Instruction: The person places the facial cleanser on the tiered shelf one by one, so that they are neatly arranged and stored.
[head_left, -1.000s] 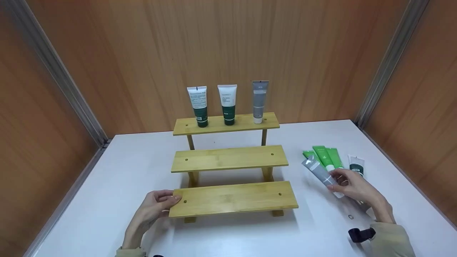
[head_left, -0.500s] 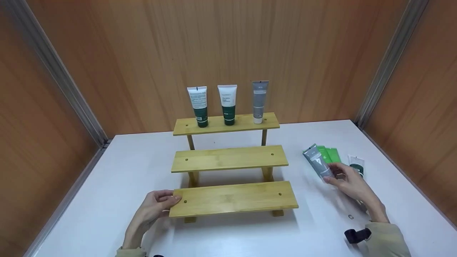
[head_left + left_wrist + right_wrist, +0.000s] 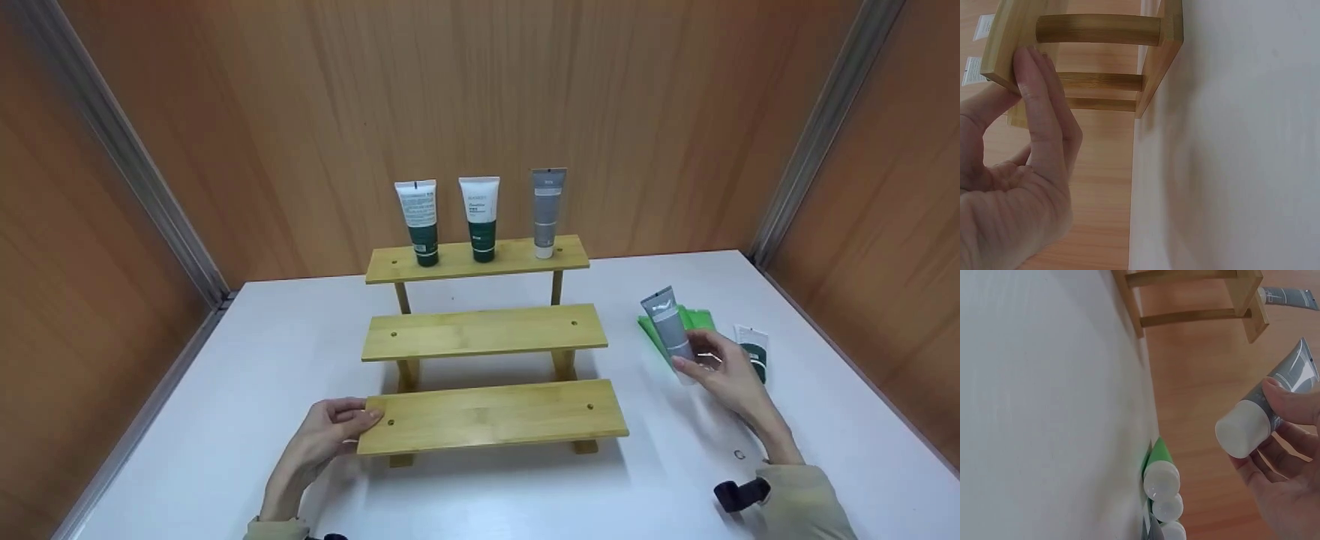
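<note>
Left hand (image 3: 321, 433) pinching the lowest board (image 3: 491, 418) of a bamboo stand (image 3: 484, 332), right hand (image 3: 729, 375) pinching a tilted grey tube (image 3: 667, 324) above the table (image 3: 187, 397), green tubes (image 3: 699, 320) I can make out just past that hand.

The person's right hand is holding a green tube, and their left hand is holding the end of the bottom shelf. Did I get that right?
Almost! The tube in the right hand is grey, not green; the head view shows it. The left hand does hold the end of the bottom shelf.
</note>
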